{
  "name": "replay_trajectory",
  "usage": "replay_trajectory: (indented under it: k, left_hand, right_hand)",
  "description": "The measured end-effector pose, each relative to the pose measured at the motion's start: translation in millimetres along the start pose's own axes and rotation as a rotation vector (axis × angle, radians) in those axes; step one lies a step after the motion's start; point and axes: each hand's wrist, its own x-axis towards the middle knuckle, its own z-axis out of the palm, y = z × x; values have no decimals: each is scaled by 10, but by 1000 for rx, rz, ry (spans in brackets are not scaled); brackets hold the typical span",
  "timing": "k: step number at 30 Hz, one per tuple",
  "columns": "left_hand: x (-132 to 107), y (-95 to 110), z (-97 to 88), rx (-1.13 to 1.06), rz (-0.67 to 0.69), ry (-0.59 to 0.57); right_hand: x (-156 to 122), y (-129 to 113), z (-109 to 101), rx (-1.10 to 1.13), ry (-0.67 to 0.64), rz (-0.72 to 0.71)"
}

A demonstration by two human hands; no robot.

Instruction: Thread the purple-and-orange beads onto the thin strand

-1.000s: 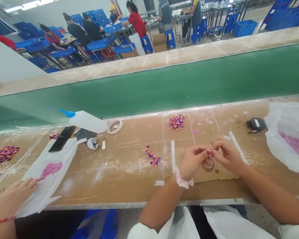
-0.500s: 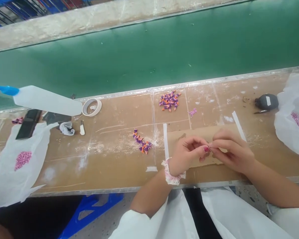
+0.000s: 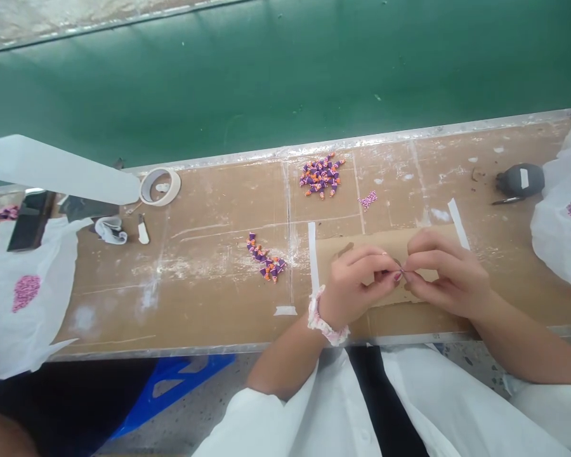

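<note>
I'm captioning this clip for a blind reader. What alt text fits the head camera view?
Two bare hands, the left hand and right hand, meet fingertip to fingertip over a brown workbench, pinching something too small to make out. Small heaps of purple and orange pieces lie beyond them, beside a green conveyor belt.

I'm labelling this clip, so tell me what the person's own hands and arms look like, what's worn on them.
Both forearms are bare. The left hand has a frilly pink-and-white scrunchie on its wrist and dark red nail polish. The right hand shows no ornament.
</note>
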Motion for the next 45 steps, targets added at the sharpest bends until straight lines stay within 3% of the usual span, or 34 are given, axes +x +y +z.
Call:
replay_trajectory:
  k: [7, 14, 18, 22, 24, 28, 45]
  left_hand:
    - [7, -27, -16, 71, 83, -41]
    - [15, -15, -34, 29, 30, -78]
    - [17, -15, -34, -68, -134, 34]
    - [22, -20, -28, -247, -379, 137]
    - [28, -20, -22, -298, -432, 155]
    - [40, -8, -14, -305, -422, 146]
    - [47, -13, -7, -289, -445, 149]
  right_hand:
    - [36, -3, -44, 23, -73, 49]
    - [32, 6, -111, 59, -71, 62]
    - [27, 46, -229, -4, -106, 104]
    - [6, 141, -269, -247, -332, 19]
    - [-9, 181, -247, -324, -436, -27]
    - [-22, 199, -195, -354, -521, -51]
    - [-38, 212, -141, -411, -612, -48]
